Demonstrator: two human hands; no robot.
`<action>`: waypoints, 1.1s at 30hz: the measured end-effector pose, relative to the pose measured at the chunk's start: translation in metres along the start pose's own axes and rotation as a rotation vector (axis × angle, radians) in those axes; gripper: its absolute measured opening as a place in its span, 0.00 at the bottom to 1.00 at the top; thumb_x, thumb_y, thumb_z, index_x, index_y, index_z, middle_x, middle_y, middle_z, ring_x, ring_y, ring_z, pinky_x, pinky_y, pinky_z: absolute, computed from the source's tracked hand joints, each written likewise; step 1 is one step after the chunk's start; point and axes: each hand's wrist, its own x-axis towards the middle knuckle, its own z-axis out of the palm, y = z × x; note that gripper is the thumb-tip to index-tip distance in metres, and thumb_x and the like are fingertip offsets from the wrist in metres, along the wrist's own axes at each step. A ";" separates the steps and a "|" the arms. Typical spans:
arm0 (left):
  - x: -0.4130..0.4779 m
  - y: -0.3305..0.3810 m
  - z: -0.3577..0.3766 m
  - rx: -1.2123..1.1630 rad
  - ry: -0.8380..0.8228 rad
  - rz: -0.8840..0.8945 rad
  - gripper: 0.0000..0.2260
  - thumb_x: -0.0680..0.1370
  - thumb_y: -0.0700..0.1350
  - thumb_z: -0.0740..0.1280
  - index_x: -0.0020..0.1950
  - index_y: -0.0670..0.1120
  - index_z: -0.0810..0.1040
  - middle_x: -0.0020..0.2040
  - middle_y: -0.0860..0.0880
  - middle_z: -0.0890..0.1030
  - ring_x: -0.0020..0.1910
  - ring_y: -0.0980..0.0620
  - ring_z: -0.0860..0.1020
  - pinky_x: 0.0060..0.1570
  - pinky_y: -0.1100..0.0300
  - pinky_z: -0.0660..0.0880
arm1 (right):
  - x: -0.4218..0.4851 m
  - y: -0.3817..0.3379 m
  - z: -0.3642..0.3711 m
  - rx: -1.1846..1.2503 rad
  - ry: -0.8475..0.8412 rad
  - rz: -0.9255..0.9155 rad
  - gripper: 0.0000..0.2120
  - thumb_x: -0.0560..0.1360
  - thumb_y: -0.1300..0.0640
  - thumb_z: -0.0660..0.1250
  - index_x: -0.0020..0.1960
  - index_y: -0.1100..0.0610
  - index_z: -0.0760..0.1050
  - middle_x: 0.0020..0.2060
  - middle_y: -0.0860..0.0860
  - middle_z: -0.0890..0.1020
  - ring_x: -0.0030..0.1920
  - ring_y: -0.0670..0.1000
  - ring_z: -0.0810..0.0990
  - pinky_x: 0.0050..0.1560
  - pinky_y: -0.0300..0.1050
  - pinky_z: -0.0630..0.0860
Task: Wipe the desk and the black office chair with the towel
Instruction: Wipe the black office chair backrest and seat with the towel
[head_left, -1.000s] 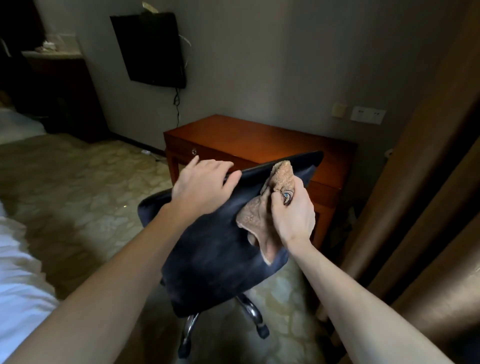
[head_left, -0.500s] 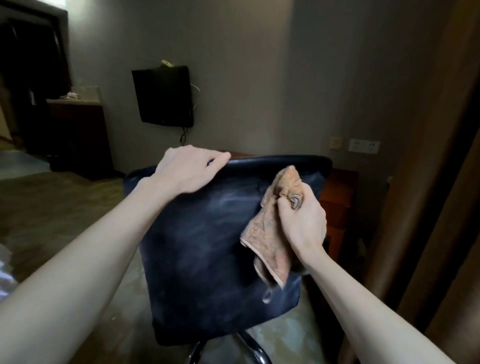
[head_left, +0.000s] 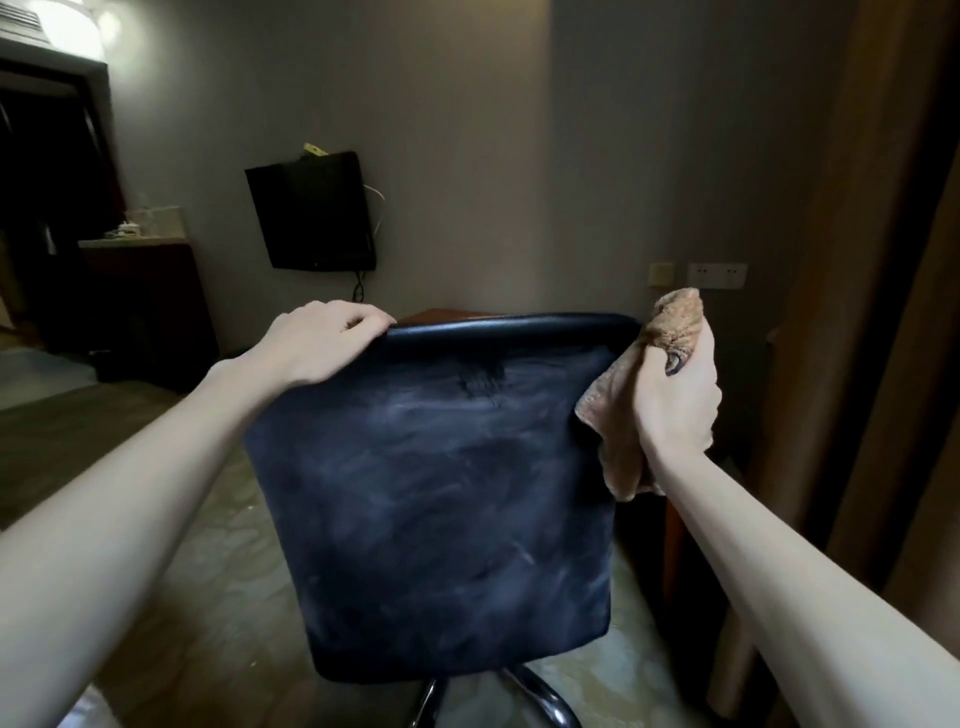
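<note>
The black office chair (head_left: 436, 499) faces away from me, its backrest upright and streaked with wipe marks. My left hand (head_left: 324, 338) grips the top left corner of the backrest. My right hand (head_left: 675, 395) is closed on the bunched tan towel (head_left: 670, 325), held at the backrest's upper right edge, with the towel's loose end hanging down beside the chair. The wooden desk (head_left: 441, 313) is almost wholly hidden behind the chair; only a sliver of its top shows above the backrest.
A black TV (head_left: 314, 213) hangs on the grey wall ahead. A dark cabinet (head_left: 145, 306) stands at the left. Brown curtains (head_left: 883, 312) fill the right side. Wall sockets (head_left: 717, 275) sit above the desk. The chair's chrome base (head_left: 540, 696) shows below.
The view tilted up and the chair back now stands upright. My right hand slid the towel from the middle of the backrest to its upper right edge. My left hand kept its grip.
</note>
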 end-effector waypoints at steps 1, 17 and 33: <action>0.000 -0.001 0.000 -0.026 0.011 -0.007 0.30 0.72 0.68 0.44 0.64 0.67 0.77 0.67 0.54 0.80 0.68 0.42 0.74 0.62 0.45 0.69 | -0.002 0.001 0.003 0.000 0.004 0.042 0.28 0.80 0.45 0.59 0.78 0.35 0.58 0.66 0.55 0.80 0.64 0.64 0.77 0.68 0.64 0.70; -0.001 -0.005 -0.002 -0.046 -0.103 -0.206 0.30 0.82 0.70 0.49 0.60 0.52 0.83 0.58 0.47 0.80 0.56 0.41 0.73 0.54 0.51 0.64 | -0.033 0.004 0.049 0.401 0.024 0.153 0.27 0.77 0.54 0.61 0.76 0.44 0.71 0.64 0.48 0.81 0.62 0.53 0.79 0.71 0.50 0.71; -0.015 0.012 0.001 -0.032 -0.018 -0.150 0.24 0.83 0.66 0.51 0.60 0.57 0.83 0.66 0.44 0.80 0.66 0.37 0.75 0.54 0.51 0.63 | -0.169 -0.033 0.118 0.186 -0.202 -0.183 0.34 0.79 0.63 0.62 0.83 0.56 0.55 0.81 0.57 0.61 0.80 0.55 0.59 0.70 0.27 0.44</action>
